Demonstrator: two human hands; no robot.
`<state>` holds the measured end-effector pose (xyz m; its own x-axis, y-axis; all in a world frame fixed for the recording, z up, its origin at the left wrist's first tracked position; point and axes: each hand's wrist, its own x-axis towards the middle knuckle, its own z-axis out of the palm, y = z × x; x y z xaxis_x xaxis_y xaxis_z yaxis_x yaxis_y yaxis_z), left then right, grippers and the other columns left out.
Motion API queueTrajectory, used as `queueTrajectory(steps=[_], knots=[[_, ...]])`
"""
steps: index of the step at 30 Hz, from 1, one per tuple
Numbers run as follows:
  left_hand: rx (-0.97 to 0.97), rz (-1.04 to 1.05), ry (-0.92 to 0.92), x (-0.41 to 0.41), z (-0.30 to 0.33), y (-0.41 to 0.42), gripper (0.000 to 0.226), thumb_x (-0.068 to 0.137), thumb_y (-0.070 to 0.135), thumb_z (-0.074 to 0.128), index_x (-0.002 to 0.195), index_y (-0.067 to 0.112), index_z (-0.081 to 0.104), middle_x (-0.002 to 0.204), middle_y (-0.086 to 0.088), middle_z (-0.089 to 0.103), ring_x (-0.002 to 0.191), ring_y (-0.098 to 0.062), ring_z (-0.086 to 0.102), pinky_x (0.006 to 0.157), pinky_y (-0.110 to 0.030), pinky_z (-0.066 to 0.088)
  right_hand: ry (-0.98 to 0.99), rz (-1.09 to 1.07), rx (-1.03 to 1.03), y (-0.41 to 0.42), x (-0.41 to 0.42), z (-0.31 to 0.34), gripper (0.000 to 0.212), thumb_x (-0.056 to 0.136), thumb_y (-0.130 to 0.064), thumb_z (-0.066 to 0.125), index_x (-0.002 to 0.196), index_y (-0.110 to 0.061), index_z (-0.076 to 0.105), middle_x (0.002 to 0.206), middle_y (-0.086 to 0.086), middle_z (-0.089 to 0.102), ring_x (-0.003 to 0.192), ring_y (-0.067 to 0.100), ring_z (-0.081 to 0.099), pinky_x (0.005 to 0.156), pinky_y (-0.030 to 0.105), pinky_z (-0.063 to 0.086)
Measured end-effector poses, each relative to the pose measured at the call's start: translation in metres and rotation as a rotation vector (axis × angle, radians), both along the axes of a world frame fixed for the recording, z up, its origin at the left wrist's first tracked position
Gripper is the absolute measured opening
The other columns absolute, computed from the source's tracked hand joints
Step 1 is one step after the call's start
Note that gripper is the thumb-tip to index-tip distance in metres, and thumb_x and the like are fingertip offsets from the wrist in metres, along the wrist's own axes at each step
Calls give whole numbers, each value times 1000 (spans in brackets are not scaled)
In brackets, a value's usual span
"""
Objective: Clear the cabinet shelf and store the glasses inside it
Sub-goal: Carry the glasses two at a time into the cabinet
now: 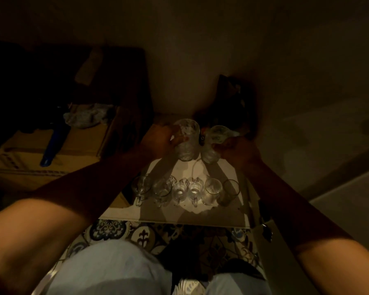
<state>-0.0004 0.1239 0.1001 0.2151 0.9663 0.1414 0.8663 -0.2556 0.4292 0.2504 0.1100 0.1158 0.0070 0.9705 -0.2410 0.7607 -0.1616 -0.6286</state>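
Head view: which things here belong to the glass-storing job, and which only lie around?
Job: left hand gripping a tall glass; right hand gripping another glass; row of glasses on the shelf.

Lying about: cardboard box, blue tool, crumpled cloth.

Both bare forearms reach forward and come close together. The left hand (pixel 158 139) has its fingers curled around a glass, and the right hand (pixel 239 151) grips another glass, tilted.
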Motion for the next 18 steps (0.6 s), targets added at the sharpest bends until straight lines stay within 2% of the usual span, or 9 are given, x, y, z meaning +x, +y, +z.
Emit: queueTrajectory(steps=[2, 5, 9, 11, 12, 13, 14, 16, 18], knots=[[-58, 9, -36, -1, -6, 4, 39, 95, 44, 60, 97, 7, 71, 103, -15, 73, 99, -31, 68, 88, -42, 52, -15, 10, -9, 5, -1, -8, 32, 88, -52, 69, 88, -20, 68, 111, 11, 71, 113, 34, 64, 100, 49, 51], [-107, 35, -78, -1, -13, 8, 38, 95, 44, 60, 99, 7, 71, 109, -15, 72, 104, -31, 66, 92, -37, 51, -131, 74, -5, 13, -5, -19, 33, 93, -55, 61, 80, -25, 61, 113, 11, 69, 117, 33, 61, 106, 48, 45], [-166, 93, -38, 2, -25, 12, 44, 94, 48, 60, 111, 8, 69, 117, -18, 67, 111, -33, 62, 96, -43, 48, -235, 168, -50, 25, -10, -38, 41, 97, -58, 51, 68, -31, 39, 92, 4, 58, 123, 33, 57, 113, 47, 36], [-178, 87, -48, 1, -31, 12, 42, 94, 45, 62, 111, 8, 71, 118, -19, 67, 115, -34, 60, 99, -40, 45, -271, 247, -87, 28, -13, -46, 30, 100, -56, 45, 82, -34, 55, 103, 3, 60, 131, 32, 51, 114, 42, 35], [-185, 66, -47, 1, -33, 11, 40, 94, 43, 62, 111, 9, 72, 120, -17, 68, 120, -34, 57, 100, -36, 42, -274, 253, -97, 30, -14, -51, 34, 101, -55, 43, 105, -28, 65, 122, 7, 62, 135, 31, 47, 115, 42, 33], [-195, 46, -40, 1, -36, 10, 38, 94, 42, 63, 111, 11, 73, 123, -15, 68, 126, -33, 53, 100, -35, 39, -287, 246, -111, 31, -14, -56, 45, 102, -53, 42, 124, -20, 64, 135, 11, 59, 137, 31, 45, 116, 41, 32], [-206, 37, -32, 1, -38, 10, 37, 94, 43, 62, 113, 14, 73, 127, -13, 67, 131, -31, 50, 101, -34, 38, -311, 238, -123, 32, -15, -58, 49, 103, -51, 41, 129, -15, 63, 137, 14, 58, 136, 31, 46, 116, 39, 32], [-231, 46, -21, 2, -42, 10, 37, 94, 46, 61, 117, 18, 72, 133, -10, 64, 140, -28, 42, 107, -37, 35, -352, 225, -124, 33, -14, -63, 49, 105, -48, 40, 115, -8, 68, 129, 16, 61, 129, 32, 50, 110, 36, 34], [-239, 32, -19, 4, -47, 10, 36, 94, 44, 61, 115, 18, 73, 128, -9, 68, 141, -27, 41, 110, -36, 31, -336, 207, -131, 32, -14, -65, 47, 103, -48, 44, 108, -8, 69, 123, 16, 63, 122, 33, 55, 103, 36, 39]])
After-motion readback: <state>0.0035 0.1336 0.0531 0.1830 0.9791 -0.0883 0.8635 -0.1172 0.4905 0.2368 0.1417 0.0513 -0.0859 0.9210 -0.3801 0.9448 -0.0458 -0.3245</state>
